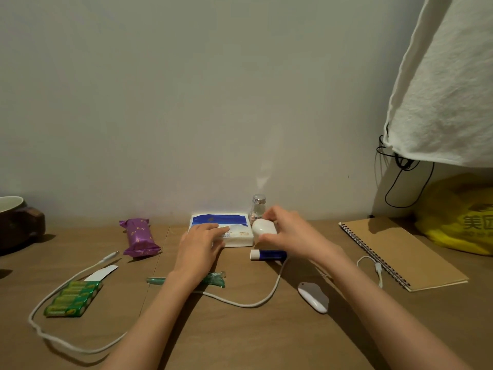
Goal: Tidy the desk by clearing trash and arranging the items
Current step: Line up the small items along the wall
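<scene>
White cable (240,305) lies nearest; left hand (198,248) flat-fingered steadies tissue pack (238,238), right hand (292,233) grips white oval object (262,227), best set alongside.

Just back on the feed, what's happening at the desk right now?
A person is tidying the desk. The left hand rests flat on the tissue pack by the wall. The right hand holds a white rounded object just beside the pack, beyond the blue tube. The white cable, green battery pack and purple wrapper lie spread out, not yet gathered.
</scene>
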Tool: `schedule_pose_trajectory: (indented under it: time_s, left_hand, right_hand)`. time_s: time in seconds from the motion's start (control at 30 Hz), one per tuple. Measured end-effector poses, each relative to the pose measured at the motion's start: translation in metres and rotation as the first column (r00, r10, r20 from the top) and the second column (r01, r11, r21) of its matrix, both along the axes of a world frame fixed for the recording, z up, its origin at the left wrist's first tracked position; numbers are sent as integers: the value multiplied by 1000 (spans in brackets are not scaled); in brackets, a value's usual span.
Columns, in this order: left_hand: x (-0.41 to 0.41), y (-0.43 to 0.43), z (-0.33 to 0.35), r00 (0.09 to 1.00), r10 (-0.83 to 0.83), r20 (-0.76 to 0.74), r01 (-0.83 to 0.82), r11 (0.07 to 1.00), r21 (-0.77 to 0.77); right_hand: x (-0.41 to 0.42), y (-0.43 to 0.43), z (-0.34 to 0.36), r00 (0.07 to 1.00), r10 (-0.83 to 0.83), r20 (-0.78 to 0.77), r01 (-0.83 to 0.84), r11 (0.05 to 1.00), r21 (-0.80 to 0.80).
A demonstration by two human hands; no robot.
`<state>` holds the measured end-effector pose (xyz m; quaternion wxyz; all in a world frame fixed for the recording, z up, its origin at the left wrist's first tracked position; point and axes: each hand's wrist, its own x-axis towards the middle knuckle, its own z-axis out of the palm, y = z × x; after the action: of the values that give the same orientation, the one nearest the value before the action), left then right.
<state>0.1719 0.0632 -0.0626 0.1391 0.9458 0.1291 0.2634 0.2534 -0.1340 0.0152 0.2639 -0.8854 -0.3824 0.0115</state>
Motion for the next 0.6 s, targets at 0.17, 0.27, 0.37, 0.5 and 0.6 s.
schedule_pose_trajectory:
  time_s: [0.17, 0.27, 0.37, 0.5, 0.6]
  left_hand:
    - [1, 0, -1, 1000, 7, 12, -7, 1000, -3]
    - [2, 1, -3, 1000, 6, 14, -6, 1000, 2]
    - [3, 2, -4, 1000, 8, 17, -8, 1000, -5]
    - [4, 1, -4, 1000, 12, 9, -12, 1000, -9]
    - [3, 1, -4, 1000, 8, 6, -8, 1000, -14]
  right_hand:
    - [36, 13, -25, 999, -40, -25, 38, 996, -77]
    - [44, 20, -36, 1000, 6, -16, -8, 992, -127]
    - [48, 24, -39, 1000, 29, -2, -29, 991, -128]
    - [53, 24, -39, 999, 34, 35, -30, 995, -98]
    - [56, 23, -42, 998, 27, 50, -23, 997, -76]
